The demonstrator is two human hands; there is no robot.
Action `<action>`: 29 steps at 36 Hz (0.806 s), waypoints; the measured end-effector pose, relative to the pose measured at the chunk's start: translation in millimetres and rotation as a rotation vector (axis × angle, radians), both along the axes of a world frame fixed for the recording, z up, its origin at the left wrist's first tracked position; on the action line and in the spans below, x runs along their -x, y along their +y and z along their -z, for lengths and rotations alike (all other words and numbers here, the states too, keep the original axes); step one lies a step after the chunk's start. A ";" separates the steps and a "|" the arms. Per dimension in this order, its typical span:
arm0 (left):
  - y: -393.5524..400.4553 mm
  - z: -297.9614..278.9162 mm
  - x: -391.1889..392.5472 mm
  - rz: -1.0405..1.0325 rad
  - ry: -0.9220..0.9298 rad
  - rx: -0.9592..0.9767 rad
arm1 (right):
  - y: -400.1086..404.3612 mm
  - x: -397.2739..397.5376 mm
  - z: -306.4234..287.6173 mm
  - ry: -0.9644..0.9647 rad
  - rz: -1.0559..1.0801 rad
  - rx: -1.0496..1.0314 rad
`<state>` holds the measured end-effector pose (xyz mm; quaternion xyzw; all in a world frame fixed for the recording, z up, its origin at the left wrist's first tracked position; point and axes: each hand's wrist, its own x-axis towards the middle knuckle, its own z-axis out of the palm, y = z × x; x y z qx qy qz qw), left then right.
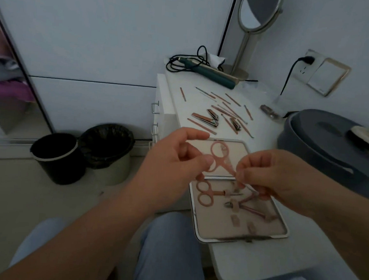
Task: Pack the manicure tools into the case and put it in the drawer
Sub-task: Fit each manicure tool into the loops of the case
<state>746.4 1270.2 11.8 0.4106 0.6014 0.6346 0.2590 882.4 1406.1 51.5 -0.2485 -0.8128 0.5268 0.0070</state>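
Pink scissors (221, 161) are held above the open case (239, 226): left hand (178, 167) pinches a ring, right hand (269, 178) pinches the blades. Packing step; next, seat them under a strap. Loose tools (221, 114) remain on the tabletop (258, 261).

A round mirror (258, 13) on a metal stand stood at the back of the white surface (259, 250), beside a dark green hair iron (214, 74) with its black cord coiled. A plug (306, 59) sat in the wall socket. Two waste bins (58, 156) (109, 148) stood on the floor. A grey tub (328, 145) lay at right.
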 end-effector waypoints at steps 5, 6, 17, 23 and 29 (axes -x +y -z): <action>-11.6 8.9 -8.0 -0.068 0.077 -0.014 | -11.7 -5.1 9.8 0.025 0.032 -0.056; -13.7 11.8 -9.4 -0.082 0.120 0.002 | -13.7 -6.3 11.2 0.042 0.046 -0.073; -24.3 12.8 -19.6 -0.121 0.653 0.306 | -23.2 -21.4 18.5 0.052 -0.019 -0.251; -30.5 3.1 -16.6 -0.051 0.719 0.374 | -14.0 -33.9 25.6 0.049 0.028 -0.295; -38.3 -2.4 -9.2 0.006 0.769 0.533 | -1.1 -46.0 39.1 0.121 0.157 -0.405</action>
